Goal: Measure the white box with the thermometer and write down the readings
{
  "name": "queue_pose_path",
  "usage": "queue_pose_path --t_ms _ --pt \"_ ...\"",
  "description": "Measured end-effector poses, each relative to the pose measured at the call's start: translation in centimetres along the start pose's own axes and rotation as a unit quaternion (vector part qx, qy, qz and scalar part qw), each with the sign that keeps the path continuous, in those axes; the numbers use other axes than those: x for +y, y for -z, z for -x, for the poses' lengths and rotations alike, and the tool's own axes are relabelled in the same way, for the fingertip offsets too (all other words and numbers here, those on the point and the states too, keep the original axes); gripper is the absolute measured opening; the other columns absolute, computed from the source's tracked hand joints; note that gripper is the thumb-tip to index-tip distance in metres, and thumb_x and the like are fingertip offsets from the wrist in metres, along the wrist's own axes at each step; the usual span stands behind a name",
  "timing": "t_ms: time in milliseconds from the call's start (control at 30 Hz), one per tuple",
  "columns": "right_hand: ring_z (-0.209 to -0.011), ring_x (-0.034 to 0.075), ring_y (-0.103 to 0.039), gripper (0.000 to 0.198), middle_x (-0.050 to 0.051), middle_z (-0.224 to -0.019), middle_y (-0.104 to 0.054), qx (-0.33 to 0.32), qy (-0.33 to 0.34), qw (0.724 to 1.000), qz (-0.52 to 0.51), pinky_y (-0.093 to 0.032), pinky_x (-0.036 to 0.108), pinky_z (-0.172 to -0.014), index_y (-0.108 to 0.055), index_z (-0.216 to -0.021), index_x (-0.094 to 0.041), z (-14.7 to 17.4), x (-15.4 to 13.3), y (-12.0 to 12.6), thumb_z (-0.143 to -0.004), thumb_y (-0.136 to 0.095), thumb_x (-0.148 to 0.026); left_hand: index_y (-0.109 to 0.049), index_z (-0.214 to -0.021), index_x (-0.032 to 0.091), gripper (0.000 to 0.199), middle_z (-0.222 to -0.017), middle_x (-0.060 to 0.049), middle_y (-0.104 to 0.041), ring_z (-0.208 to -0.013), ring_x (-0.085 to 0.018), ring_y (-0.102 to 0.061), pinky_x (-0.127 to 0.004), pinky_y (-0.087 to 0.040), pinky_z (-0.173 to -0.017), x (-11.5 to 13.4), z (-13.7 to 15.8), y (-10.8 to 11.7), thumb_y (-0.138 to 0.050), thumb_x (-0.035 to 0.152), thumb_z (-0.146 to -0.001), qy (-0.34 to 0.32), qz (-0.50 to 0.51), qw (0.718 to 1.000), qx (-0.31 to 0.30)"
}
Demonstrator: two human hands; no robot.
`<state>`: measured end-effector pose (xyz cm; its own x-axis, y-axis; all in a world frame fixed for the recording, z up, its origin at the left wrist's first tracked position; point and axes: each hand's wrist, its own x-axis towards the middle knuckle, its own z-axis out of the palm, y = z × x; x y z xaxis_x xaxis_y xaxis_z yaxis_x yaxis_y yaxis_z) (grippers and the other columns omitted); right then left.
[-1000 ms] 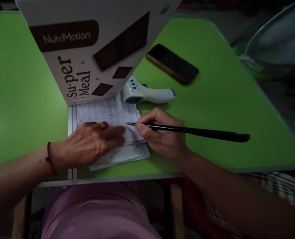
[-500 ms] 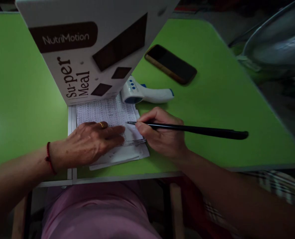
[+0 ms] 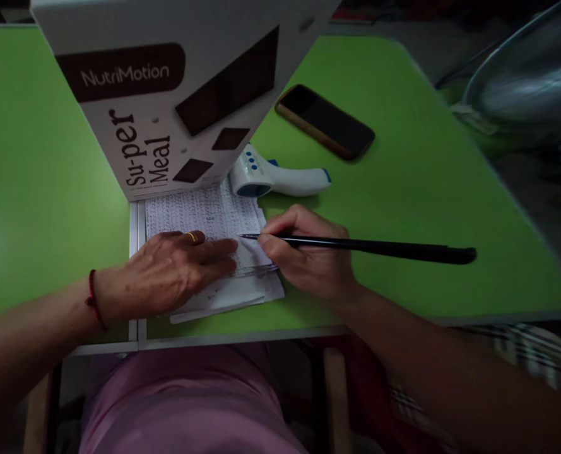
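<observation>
My right hand (image 3: 308,252) is closed around a long black pen (image 3: 403,250), its tip at the right part of a sheet covered in handwriting (image 3: 190,211). The pen's long tail reaches out to the right over the table. My left hand (image 3: 178,271) lies flat on the same sheet, fingers stretched toward the pen tip, holding nothing. It has a ring and a red wrist cord. More loose papers (image 3: 233,299) stick out beneath the written sheet toward me. The left hand hides part of the writing.
A white box (image 3: 166,113) marked NutriMotion stands upright behind the sheet. Beside its foot lies a white and blue infrared thermometer (image 3: 280,178), touching the paper. Farther right is a dark phone (image 3: 326,122) on the green table (image 3: 431,189). A metal rim edges the table.
Very little differs. The pen's tail has swung slightly to the right, and its tip has shifted a touch downward. My left hand has stayed in place.
</observation>
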<state>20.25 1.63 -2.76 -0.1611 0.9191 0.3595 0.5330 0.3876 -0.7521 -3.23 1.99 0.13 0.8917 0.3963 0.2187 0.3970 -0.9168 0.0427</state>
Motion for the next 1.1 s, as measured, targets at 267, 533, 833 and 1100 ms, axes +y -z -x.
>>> queue_pose_path --t_ms 267,533,833,1100 --pt "-0.046 0.013 -0.05 0.012 -0.004 -0.056 -0.058 0.003 -0.002 1.0 -0.001 -0.041 0.026 -0.043 -0.054 -0.071 -0.026 -0.11 -0.08 -0.02 -0.08 -0.061 -0.023 -0.067 -0.118 0.02 0.032 -0.134 -0.001 -0.067 -0.082 -0.018 -0.066 -0.032 -0.056 -0.063 -0.05 0.09 -0.07 -0.044 0.01 -0.099 0.001 0.004 1.0 0.0" --pt "-0.043 0.012 -0.049 0.012 -0.005 -0.052 -0.057 0.029 -0.002 1.0 0.001 -0.04 0.025 -0.042 -0.054 -0.068 -0.026 -0.19 -0.24 -0.24 -0.077 -0.061 -0.022 -0.067 -0.118 0.019 0.032 -0.133 -0.002 -0.067 -0.084 -0.019 -0.067 -0.032 -0.056 -0.064 -0.06 0.05 -0.09 -0.042 0.01 -0.099 -0.001 0.009 1.0 0.002" --pt "-0.046 0.012 -0.049 0.013 -0.005 -0.054 -0.057 0.03 0.003 0.999 0.012 -0.041 0.025 -0.043 -0.054 -0.068 -0.025 -0.02 -0.19 -0.31 -0.078 -0.06 -0.027 -0.068 -0.115 0.018 0.034 -0.132 -0.001 -0.068 -0.081 -0.019 -0.067 -0.034 -0.056 -0.062 -0.12 0.06 -0.18 -0.041 0.008 -0.098 -0.004 0.007 1.0 0.022" --pt "-0.045 0.012 -0.049 0.012 -0.004 -0.054 -0.058 0.041 0.006 0.999 0.009 -0.04 0.025 -0.044 -0.055 -0.068 -0.025 -0.07 -0.15 -0.1 -0.078 -0.061 -0.025 -0.068 -0.115 0.018 0.034 -0.132 -0.001 -0.068 -0.08 -0.018 -0.066 -0.033 -0.056 -0.062 -0.13 0.18 -0.08 -0.039 0.008 -0.099 -0.006 0.012 1.0 0.022"
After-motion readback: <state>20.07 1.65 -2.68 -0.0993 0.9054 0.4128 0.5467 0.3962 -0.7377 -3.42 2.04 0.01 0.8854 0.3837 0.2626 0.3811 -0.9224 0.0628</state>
